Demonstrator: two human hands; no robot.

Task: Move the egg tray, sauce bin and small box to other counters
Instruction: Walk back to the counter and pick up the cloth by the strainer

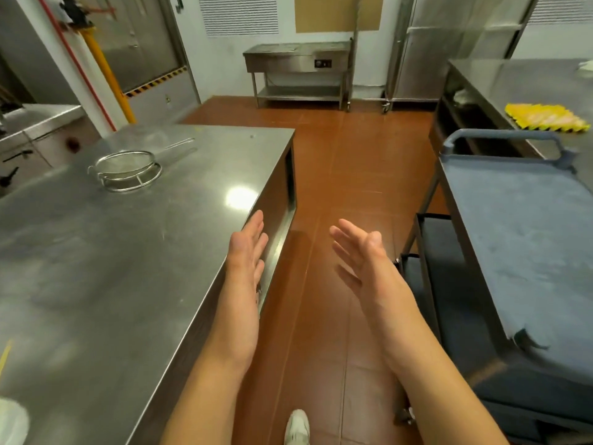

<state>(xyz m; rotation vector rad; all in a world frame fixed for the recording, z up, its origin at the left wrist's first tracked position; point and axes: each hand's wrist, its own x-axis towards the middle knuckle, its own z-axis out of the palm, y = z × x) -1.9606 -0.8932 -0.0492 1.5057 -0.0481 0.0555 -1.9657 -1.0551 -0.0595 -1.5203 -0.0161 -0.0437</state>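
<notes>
At the bottom centre of the frame a white shoe (pixel 297 427) stands on the reddish-brown tiled floor (pixel 346 175). Above it both forearms reach forward. The left hand (pixel 247 252) is held flat with fingers straight and together, palm turned inward, over the right edge of the steel tabletop (pixel 96 268) that fills the left of the frame; it holds nothing. The right hand (pixel 362 258) is at about the same height in mid-frame, fingers spread and straight, palm facing the left hand, also empty, over the floor of the aisle.

To the right of the right hand stands a dark cart (pixel 526 226) with a worn blue-grey top and a blue handle at its far end. On the left tabletop, further back toward the upper left, lies a wire mesh strainer (pixel 126 170) with a long handle, sitting in a metal ring.

The yellow egg tray (pixel 545 121) lies on a second steel tabletop (pixel 519 81) at the upper right of the frame, beyond the cart, well apart from both hands and further right than the right hand.

At the top centre, against the back wall, stands a steel warming table (pixel 298 59) with a lower shelf, and a tall steel cabinet (pixel 426 53) is beside it.
</notes>
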